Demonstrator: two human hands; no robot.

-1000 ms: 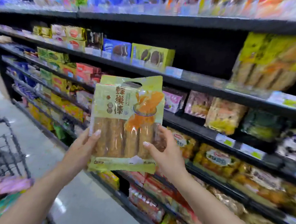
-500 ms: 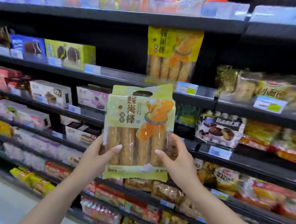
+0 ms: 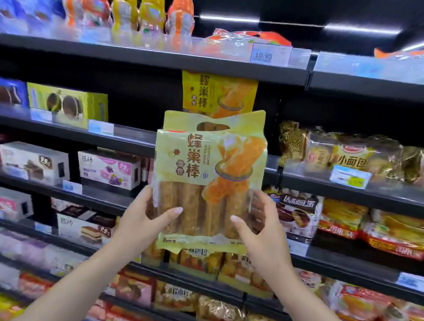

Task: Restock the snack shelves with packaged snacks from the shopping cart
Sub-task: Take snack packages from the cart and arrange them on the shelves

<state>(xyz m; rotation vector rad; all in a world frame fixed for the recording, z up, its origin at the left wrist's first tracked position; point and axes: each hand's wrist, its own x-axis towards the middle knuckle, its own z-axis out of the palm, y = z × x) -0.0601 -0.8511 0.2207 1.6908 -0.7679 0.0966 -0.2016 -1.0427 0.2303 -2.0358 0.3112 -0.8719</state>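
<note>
I hold a yellow-green bag of honeycomb stick bread point(image 3: 208, 175) upright in front of the shelves, its clear lower half showing brown bread sticks. My left hand point(image 3: 142, 220) grips its lower left edge, thumb across the front. My right hand point(image 3: 259, 228) grips the lower right edge the same way. Directly behind the bag's top, a matching yellow bag point(image 3: 218, 93) stands on the second shelf point(image 3: 132, 136) from the top. The shopping cart is out of view.
Black shelves run across the whole view. Green and blue pie boxes point(image 3: 66, 105) sit left of the matching bag, small-bread bags point(image 3: 351, 155) to its right. Orange and yellow packs point(image 3: 150, 15) line the top shelf. Lower shelves are packed with boxes and bags.
The view swung right along the aisle and up, and the cart left the frame. The bag rose in both hands until its top overlaps the matching bag on the shelf.
</note>
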